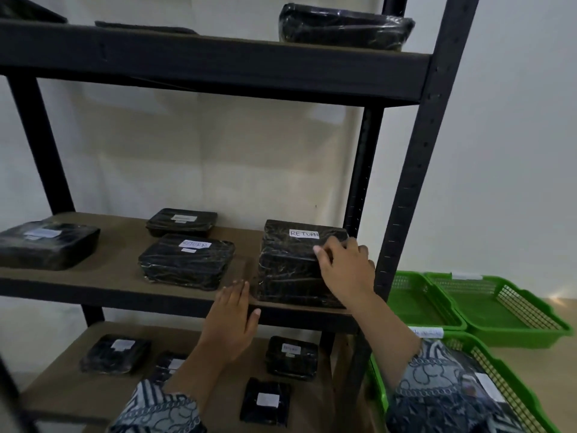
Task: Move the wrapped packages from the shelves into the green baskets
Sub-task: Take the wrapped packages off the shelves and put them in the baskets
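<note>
A tall black wrapped package (290,270) with a white "RETURN" label stands at the right end of the middle shelf (118,285). My right hand (343,267) grips its upper right side, fingers curled over the top edge. My left hand (234,320) is open with straight fingers, just left of the package's lower left corner at the shelf's front edge. Three green baskets stand on the floor to the right: two at the back (418,304) (505,310) and a near one (512,379) holding a black package partly hidden by my sleeve.
Other black wrapped packages lie on the middle shelf (187,260) (46,245) (181,221), the top shelf (343,26) and the bottom shelf (290,357) (115,354) (265,404). The black shelf upright (415,170) stands between the shelves and the baskets.
</note>
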The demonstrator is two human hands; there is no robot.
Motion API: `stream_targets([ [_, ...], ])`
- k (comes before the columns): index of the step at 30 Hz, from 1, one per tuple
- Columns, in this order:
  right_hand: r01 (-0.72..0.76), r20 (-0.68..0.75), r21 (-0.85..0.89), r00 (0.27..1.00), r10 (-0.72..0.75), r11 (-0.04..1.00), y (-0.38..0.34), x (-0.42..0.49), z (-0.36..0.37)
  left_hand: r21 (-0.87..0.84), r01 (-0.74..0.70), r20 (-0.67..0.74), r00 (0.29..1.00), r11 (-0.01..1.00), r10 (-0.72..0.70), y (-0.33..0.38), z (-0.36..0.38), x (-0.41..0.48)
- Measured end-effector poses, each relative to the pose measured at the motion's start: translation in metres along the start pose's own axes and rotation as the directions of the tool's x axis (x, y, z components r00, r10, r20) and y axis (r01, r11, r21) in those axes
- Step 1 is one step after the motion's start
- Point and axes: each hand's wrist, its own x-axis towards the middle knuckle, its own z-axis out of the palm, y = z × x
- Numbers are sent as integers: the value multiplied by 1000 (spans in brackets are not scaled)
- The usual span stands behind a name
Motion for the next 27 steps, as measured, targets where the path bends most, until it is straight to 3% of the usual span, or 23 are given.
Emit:
stream_targets([
  [2,-81,13,98,997,80,992,0,7,-1,-3,7,1,1000,1000,-7,-1,2,0],
  [5,-253,189,273,960,206,928,4,18,-5,-5,14,-9,1000,1000,-14,-1,2,-1],
  [8,-254,297,284,940,167,925,10,24,-3,-23,31,-11,999,999,-31,1,3,0],
  [14,-107,74,406,994,84,908,12,-4,2,-24,9,-29,1000,1000,-10,-3,7,1],
  [18,-73,-21,396,996,89,915,12,-23,6,-16,3,-37,999,1000,-4,0,4,0],
  [27,-192,96,292,981,171,937,0,-9,-2,42,-52,28,998,998,51,-5,-3,2],
])
